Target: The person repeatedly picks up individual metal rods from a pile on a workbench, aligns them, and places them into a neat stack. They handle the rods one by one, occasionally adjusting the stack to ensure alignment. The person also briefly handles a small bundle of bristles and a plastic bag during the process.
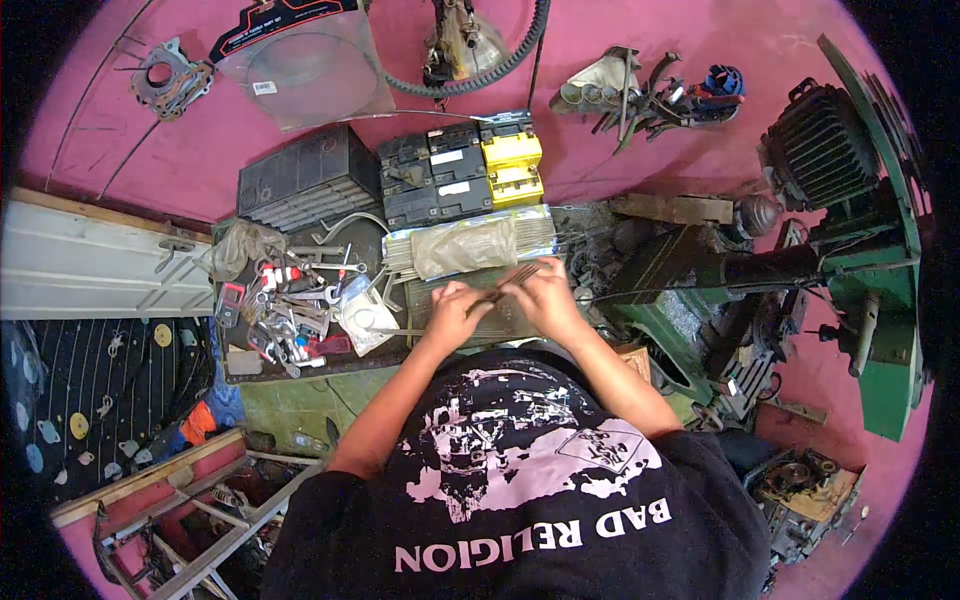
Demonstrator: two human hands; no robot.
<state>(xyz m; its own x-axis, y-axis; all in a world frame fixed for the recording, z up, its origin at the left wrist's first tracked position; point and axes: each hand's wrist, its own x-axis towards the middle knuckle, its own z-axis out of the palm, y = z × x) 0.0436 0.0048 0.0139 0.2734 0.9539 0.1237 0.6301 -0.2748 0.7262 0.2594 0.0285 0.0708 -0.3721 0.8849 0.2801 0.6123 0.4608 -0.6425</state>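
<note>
Just above the workbench, my left hand is closed, its fingers curled at the near end of a small bundle of thin brown rods. My right hand grips the same bundle further along, and the rods' far ends fan out past its fingers. What exactly the rods are is too small to tell. Beyond both hands lies an opened packet of long thin grey rods, partly covered by a crumpled translucent plastic bag. Under my hands is a greyish flat surface.
Mixed hand tools crowd the bench at left. Behind the packet stand black batteries, yellow-topped ones and a dark stacked case. A green machine with a ribbed motor rises at right. A metal frame is at lower left.
</note>
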